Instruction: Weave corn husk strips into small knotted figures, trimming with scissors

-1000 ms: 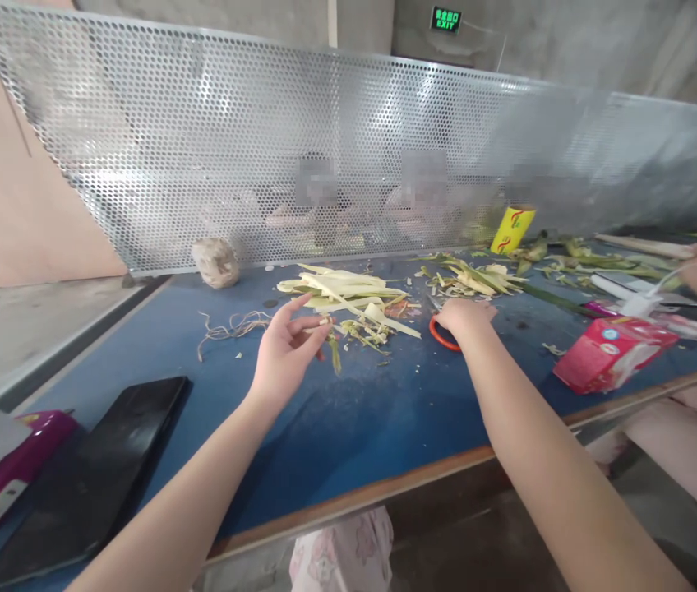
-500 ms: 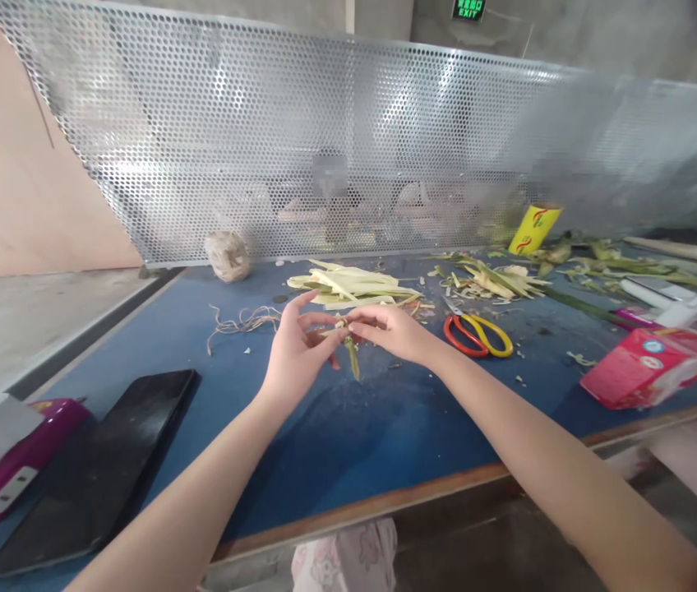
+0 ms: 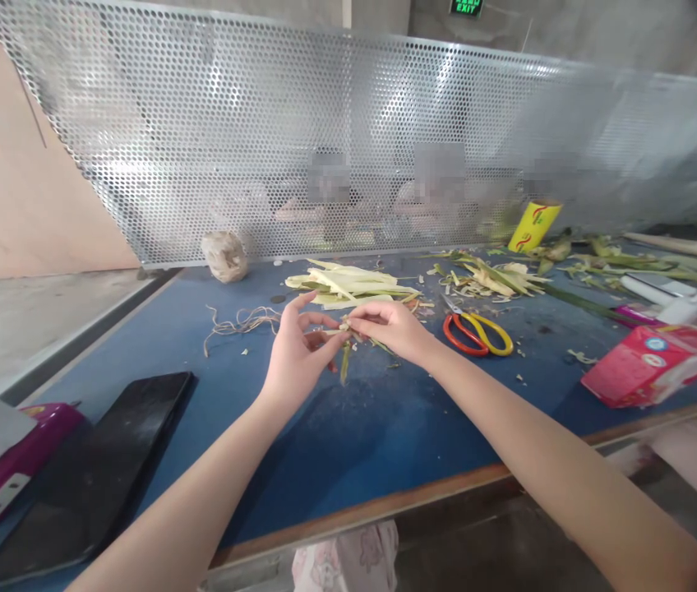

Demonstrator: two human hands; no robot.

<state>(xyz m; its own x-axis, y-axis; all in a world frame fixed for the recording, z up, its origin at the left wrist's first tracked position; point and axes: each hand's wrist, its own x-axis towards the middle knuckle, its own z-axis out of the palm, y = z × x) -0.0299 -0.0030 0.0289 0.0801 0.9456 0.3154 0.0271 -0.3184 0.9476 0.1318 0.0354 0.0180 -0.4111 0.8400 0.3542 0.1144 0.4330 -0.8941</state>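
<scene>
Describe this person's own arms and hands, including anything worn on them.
The left forearm and right forearm are slender and bare, with no sleeves in view. The left hand and right hand are ungloved. I can make out no watch, bracelet, cable or marking on either arm.

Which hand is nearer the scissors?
Right. The right hand is just left of the scissors, not touching them; the left hand is farther left, beyond the right hand.
</scene>
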